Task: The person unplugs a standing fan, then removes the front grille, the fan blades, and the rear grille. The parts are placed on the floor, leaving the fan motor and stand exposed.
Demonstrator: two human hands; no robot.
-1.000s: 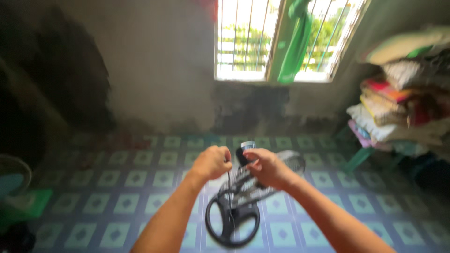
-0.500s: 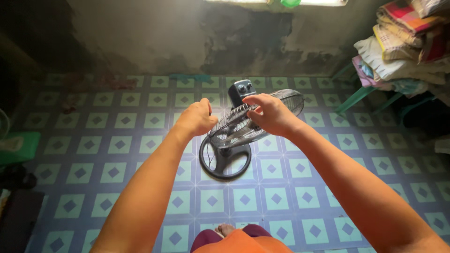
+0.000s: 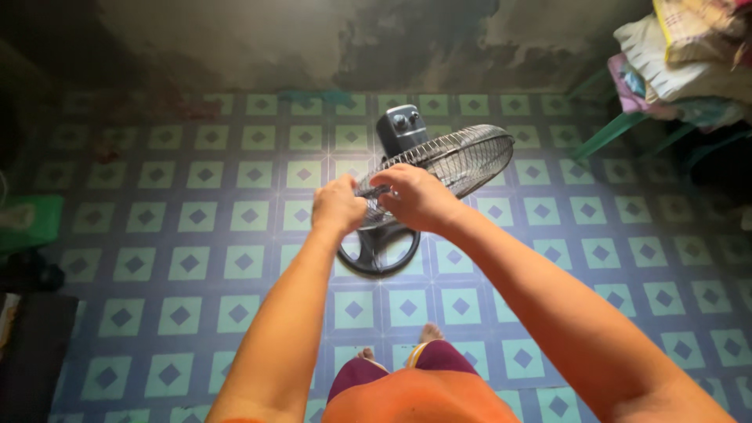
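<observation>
Fan [image 3: 439, 168]: dark grey body, grey wire grille, black round base. Floor [image 3: 196, 258]: blue tiles, pale green squares with dark blue diamonds inside. Wall [image 3: 298, 39]: grey, dark blotches. Shirt [image 3: 415, 403] orange, shorts [image 3: 392, 368] maroon. Cloth pile [image 3: 689, 47], right edge: pink, white, yellow.

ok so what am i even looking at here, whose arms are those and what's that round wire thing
This is one picture from a camera worn on a person's head, looking down, so the two bare arms are the wearer's own. The left hand and right hand both have a grip on the edge of the wire grille of a standing fan, seen from above. The dark ring below the hands is the fan's round base, standing on a floor of blue and green patterned tiles. The wearer's toes show at the bottom. At the top right, folded cloths are piled on a green stand.
</observation>
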